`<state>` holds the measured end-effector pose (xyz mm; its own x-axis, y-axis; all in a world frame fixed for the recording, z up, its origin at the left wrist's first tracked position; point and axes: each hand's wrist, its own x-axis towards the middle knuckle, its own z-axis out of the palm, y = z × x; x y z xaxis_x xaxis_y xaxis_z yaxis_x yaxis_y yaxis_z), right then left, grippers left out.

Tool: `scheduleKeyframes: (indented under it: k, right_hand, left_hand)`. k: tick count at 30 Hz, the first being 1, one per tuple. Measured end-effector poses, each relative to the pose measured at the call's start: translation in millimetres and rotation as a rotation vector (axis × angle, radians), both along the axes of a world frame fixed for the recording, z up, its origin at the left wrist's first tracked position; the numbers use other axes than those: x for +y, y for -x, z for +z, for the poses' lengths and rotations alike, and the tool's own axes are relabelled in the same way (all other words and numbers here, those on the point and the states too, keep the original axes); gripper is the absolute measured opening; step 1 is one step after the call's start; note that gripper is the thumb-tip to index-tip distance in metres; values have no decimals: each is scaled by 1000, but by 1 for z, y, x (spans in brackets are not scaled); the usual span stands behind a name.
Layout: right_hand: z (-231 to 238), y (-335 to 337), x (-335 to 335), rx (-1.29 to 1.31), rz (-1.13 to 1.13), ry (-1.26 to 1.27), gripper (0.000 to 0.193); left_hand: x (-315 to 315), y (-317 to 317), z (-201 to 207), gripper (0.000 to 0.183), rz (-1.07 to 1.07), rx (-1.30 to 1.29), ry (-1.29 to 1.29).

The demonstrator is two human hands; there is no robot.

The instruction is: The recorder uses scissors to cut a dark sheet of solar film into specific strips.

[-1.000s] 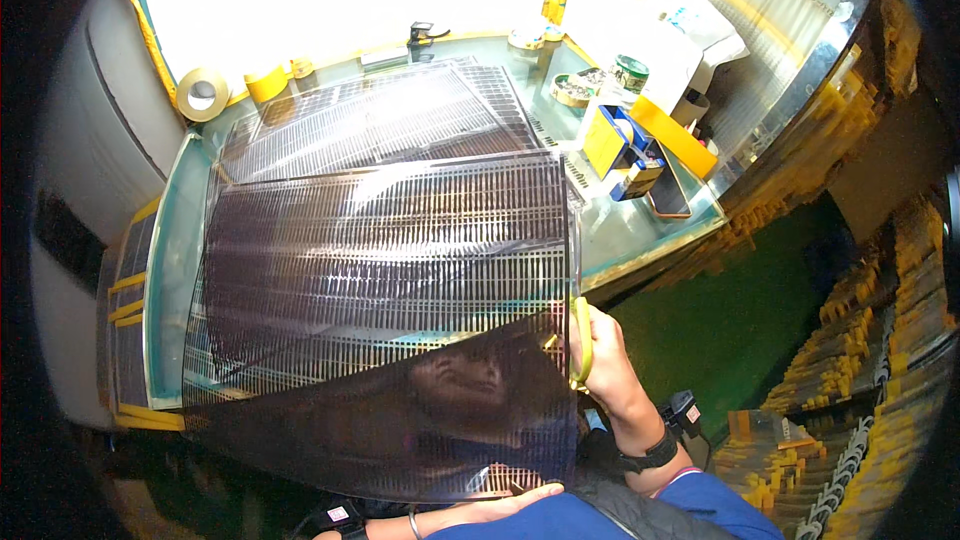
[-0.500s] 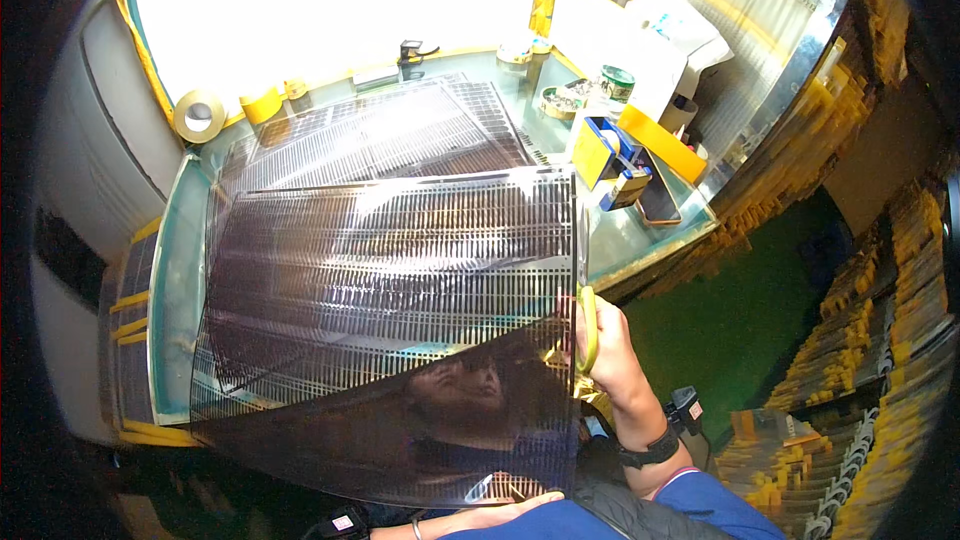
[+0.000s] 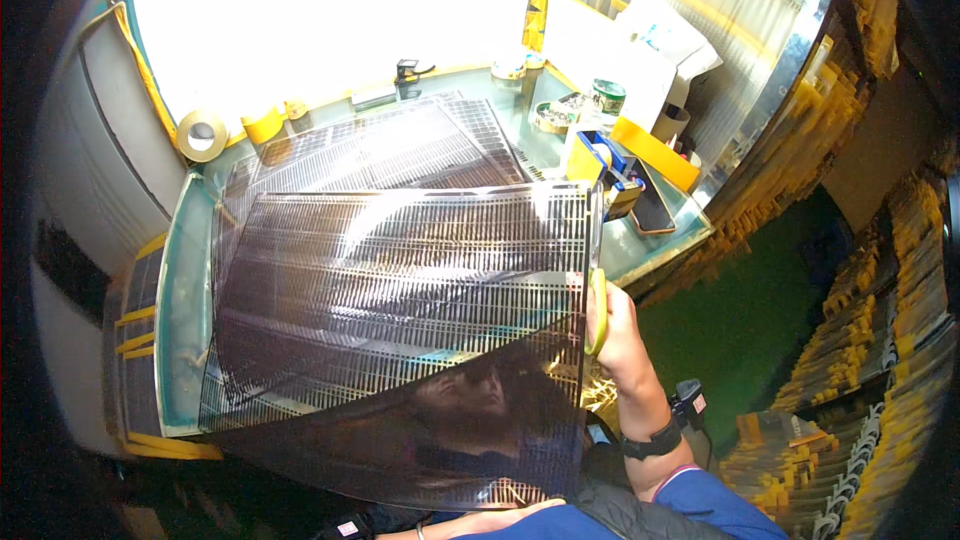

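Observation:
A large dark, see-through film sheet with rows of small printed bars is held up in front of me, slightly bowed. My right hand is closed round scissors with yellow-green handles. Their blades point away from me along the sheet's right edge, near its far right corner. At the sheet's near edge, my left hand grips it from below; part of the fingers shows through the film. Beyond lie more printed film sheets, overlapping on the glass-topped table.
Tape rolls stand at the table's far left. A blue tape dispenser, a phone, a yellow block and a green tin occupy the right side. A bright white panel rises behind. Hanging sheets line the right.
The scissors have moved farther from me along the sheet's right edge, toward its far corner. The sheet has shifted slightly right and nearer in view. My left hand keeps its place.

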<state>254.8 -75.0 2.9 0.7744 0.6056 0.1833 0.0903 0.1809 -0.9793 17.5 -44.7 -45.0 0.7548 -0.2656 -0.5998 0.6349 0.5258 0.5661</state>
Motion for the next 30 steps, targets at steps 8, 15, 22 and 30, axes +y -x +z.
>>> scheduleKeyframes:
  k: [8,15,22,30]
  right_hand:
    - [21,-3,0,-133,-48,134,24]
    - [23,11,1,183,58,171,27]
    - [-40,112,-25,594,408,283,29]
    - [-49,140,-38,662,528,323,29]
  left_hand:
    - [-3,4,2,16,18,-40,-54]
    - [14,57,18,18,466,-269,-637]
    - [70,118,6,25,1945,-159,-501]
    - [52,-40,11,27,1091,-357,-278]
